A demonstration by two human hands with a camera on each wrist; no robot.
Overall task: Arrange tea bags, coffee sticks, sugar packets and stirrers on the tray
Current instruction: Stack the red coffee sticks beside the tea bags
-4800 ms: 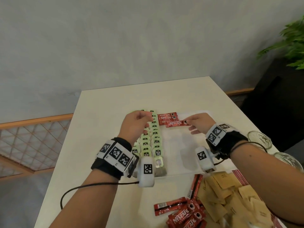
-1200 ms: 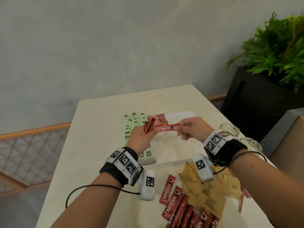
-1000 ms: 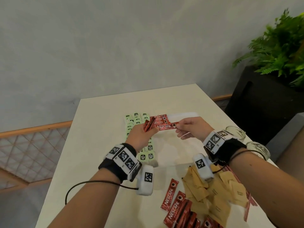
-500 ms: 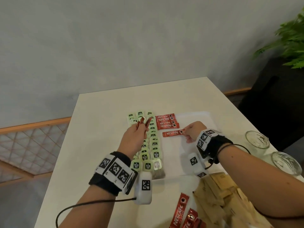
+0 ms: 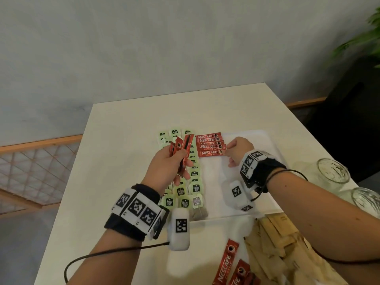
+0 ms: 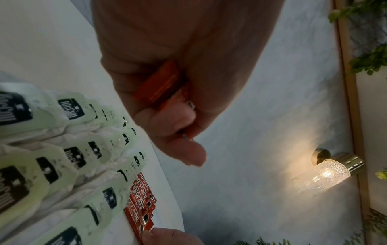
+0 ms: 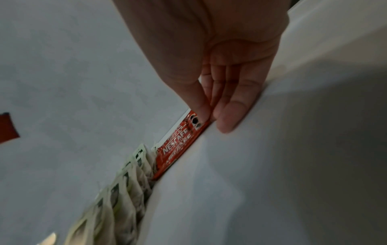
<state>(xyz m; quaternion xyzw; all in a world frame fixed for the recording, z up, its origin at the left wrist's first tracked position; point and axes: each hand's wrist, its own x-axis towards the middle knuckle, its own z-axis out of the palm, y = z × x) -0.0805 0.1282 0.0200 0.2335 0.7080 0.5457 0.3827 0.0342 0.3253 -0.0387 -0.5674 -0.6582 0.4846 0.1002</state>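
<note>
Loose coffee sticks (image 5: 230, 266) cut off by bottom edge, sugar packets (image 5: 281, 254) blurred — print unreadable, plant (image 5: 362, 42) cropped at right.

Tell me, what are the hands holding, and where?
Left hand grips a bunch of coffee sticks at their lower ends. Right hand pinches the nearest laid stick by its right end.

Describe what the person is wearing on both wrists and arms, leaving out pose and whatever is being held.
Both forearms are bare, with no sleeves. Each wrist carries a black band ringed with white square tiles printed with black-and-white coded markers. A rounded white module bearing one such marker hangs under the left wrist, with a dark cable looping from it. The right wrist has a matching band, module and thin black cable.
</note>
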